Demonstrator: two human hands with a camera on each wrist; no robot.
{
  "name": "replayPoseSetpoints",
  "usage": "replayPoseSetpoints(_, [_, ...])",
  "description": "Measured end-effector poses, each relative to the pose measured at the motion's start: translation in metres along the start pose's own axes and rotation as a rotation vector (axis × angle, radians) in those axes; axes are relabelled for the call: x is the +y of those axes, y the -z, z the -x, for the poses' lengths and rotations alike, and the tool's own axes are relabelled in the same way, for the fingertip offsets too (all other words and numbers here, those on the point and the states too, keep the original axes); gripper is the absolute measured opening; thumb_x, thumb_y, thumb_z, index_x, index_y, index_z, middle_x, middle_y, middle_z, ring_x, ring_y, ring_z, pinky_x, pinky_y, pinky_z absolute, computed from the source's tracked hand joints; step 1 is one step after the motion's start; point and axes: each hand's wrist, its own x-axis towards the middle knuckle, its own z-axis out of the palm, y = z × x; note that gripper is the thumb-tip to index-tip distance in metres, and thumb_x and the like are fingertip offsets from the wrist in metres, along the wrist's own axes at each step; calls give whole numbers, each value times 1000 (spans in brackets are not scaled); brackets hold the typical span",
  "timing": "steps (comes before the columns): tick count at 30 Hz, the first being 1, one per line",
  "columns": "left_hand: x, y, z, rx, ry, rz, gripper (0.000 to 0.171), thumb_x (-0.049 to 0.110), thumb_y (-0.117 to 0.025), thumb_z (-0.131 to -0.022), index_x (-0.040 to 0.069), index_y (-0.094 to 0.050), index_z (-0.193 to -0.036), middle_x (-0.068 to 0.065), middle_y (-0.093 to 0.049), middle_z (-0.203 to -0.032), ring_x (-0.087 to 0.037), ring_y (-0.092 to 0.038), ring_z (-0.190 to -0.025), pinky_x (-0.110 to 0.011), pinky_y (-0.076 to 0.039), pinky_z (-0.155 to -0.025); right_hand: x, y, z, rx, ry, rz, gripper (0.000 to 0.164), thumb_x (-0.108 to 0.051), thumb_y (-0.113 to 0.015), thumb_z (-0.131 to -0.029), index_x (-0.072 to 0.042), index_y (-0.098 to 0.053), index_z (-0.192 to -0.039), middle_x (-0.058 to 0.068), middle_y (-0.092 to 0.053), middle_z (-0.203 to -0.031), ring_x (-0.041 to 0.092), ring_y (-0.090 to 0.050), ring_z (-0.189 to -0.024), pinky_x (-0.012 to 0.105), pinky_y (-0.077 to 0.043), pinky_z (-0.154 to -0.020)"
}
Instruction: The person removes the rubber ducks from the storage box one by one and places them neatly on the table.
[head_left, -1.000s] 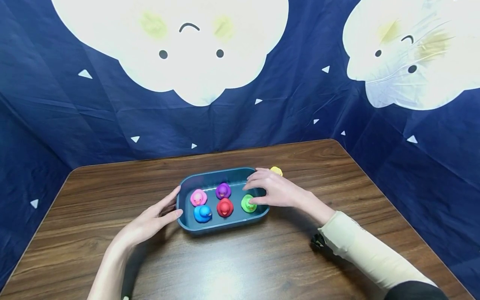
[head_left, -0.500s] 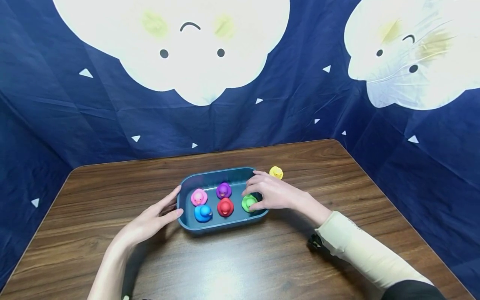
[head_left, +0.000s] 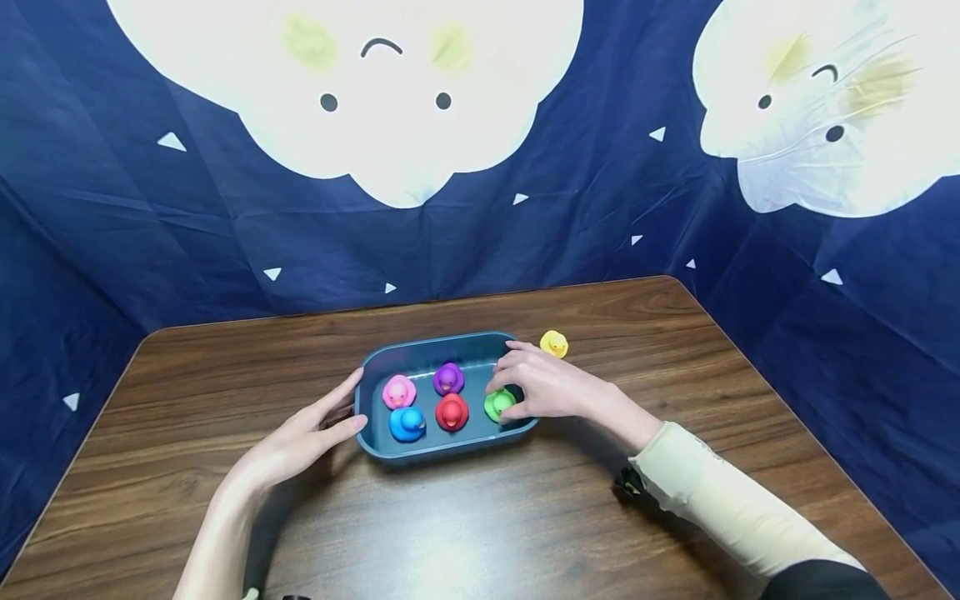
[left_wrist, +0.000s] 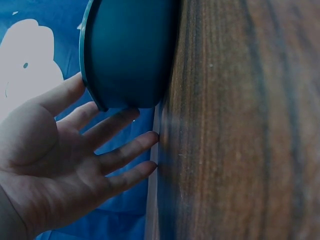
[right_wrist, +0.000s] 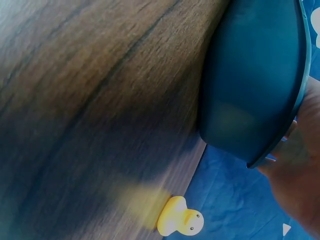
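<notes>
A teal oblong tray (head_left: 450,447) sits on the table with several rubber ducks inside. My right hand (head_left: 543,383) reaches over the tray's right end, thumb and fingers on either side of a green rubber duck (head_left: 497,403). In the right wrist view the tray's wall hides those fingertips. My left hand (left_wrist: 65,145) is spread at the tray's left end, thumb at the rim and straight fingers beside the wall. Away from both hands lie a pink duck (head_left: 398,392), a purple duck (head_left: 448,377), a red duck (head_left: 452,412) and a blue duck (head_left: 406,424).
Outside the tray, just behind my right hand, a yellow rubber duck (head_left: 554,343) stands on the wooden table (head_left: 420,533). Beyond the table's back edge hangs a dark blue cloth (head_left: 315,250) printed with clouds, which continues along the right side.
My right hand has shifted slightly left and its fingers have closed in around the green duck. More of the yellow duck shows behind it. The left hand stays at the tray.
</notes>
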Motion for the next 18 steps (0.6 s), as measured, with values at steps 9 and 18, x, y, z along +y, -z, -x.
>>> replayPoseSetpoints(9, [0,0,0,0,-3,1,78,46,-56,-105,32,-10,-166,-21,-24,-170,-45,-29,-155,-67,-31,-119,-1,1,-1,-23,-1,11,30,-36,-88,-81,-21,-80,-105,-7,-75,-100,14,-66,-106,54,-31,-125])
replayPoseSetpoints(18, [2,0,0,-1,14,1,78,47,-56,-105,33,-10,-166,-21,-23,-170,-44,-28,-156,-67,-30,-119,-1,0,-2,-19,2,17,26,-35,-88,-82,-21,-80,-103,-9,-75,-98,13,-66,-106,55,-31,-125])
